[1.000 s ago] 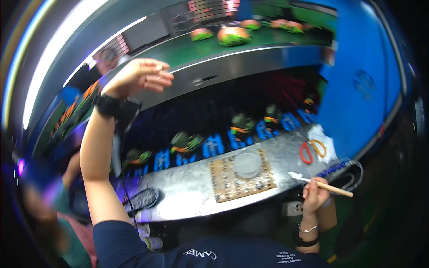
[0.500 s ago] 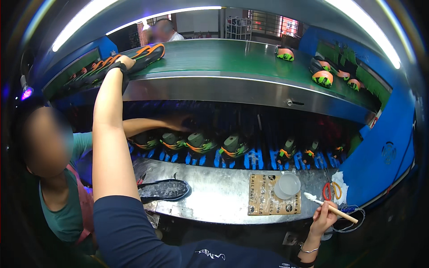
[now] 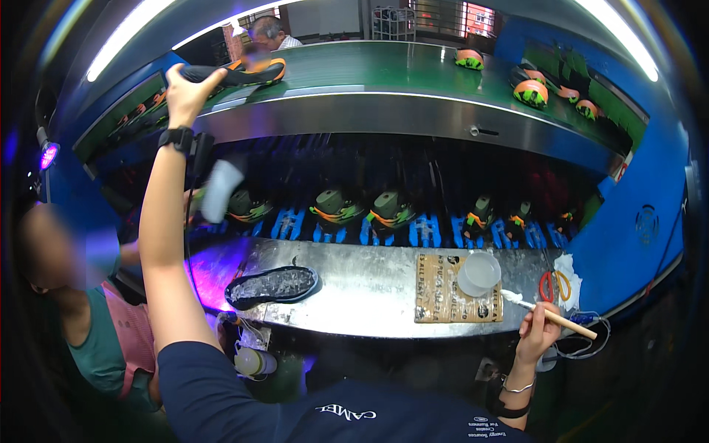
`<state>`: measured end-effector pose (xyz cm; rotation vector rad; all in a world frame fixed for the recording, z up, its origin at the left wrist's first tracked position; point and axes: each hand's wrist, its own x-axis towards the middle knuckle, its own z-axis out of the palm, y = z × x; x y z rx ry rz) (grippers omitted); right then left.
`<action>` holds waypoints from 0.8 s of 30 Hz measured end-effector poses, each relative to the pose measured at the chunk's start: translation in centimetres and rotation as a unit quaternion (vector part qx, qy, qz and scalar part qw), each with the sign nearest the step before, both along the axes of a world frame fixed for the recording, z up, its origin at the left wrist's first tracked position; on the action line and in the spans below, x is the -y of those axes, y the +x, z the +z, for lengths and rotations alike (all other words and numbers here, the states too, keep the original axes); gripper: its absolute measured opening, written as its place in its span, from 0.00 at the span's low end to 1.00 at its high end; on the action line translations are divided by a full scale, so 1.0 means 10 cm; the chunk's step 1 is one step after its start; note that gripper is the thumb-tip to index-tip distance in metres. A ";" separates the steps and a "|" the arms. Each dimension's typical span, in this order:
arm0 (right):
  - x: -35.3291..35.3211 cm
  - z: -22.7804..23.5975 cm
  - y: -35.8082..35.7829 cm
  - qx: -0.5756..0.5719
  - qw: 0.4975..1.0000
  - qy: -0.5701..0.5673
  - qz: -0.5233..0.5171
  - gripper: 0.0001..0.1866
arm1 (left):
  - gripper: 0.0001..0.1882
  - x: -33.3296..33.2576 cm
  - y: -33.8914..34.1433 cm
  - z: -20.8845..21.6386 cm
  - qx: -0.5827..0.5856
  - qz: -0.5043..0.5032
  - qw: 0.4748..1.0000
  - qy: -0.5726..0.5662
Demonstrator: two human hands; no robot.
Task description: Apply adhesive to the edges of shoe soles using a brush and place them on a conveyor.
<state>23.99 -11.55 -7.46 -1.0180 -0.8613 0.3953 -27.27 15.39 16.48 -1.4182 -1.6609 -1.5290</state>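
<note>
Stretched up to the far left of the green belt, my left hand [image 3: 188,92] is closed round the near end of a dark shoe sole [image 3: 247,75] with an orange edge. Low on the right, my right hand [image 3: 539,334] grips a brush [image 3: 565,322] by its wooden handle, its tip coated white. The brush tip is beside a translucent bowl [image 3: 478,274] on a piece of printed cardboard [image 3: 443,303]. Another dark sole [image 3: 275,286], smeared white inside, lies on the metal bench [image 3: 354,288].
Shoe uppers on lasts [image 3: 391,210] stand in blue holders [image 3: 286,224] behind the bench. Red-and-orange-handled scissors [image 3: 546,286] lie at the right. Several orange-green shoe parts [image 3: 530,92] rest on the belt [image 3: 354,70]. A co-worker [image 3: 111,332] is at my left; another person [image 3: 272,33] is beyond the belt.
My left hand has turned and holds the sole. The co-worker's arm has drawn back left; one holder is now bare, and a blurred whitish object appears near that arm. My right hand barely moved.
</note>
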 end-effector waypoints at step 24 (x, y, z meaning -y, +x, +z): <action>-0.56 -0.29 0.58 0.079 0.989 -0.057 0.115 0.05 | 0.33 1.32 1.34 -1.21 0.385 -0.591 0.706 -0.073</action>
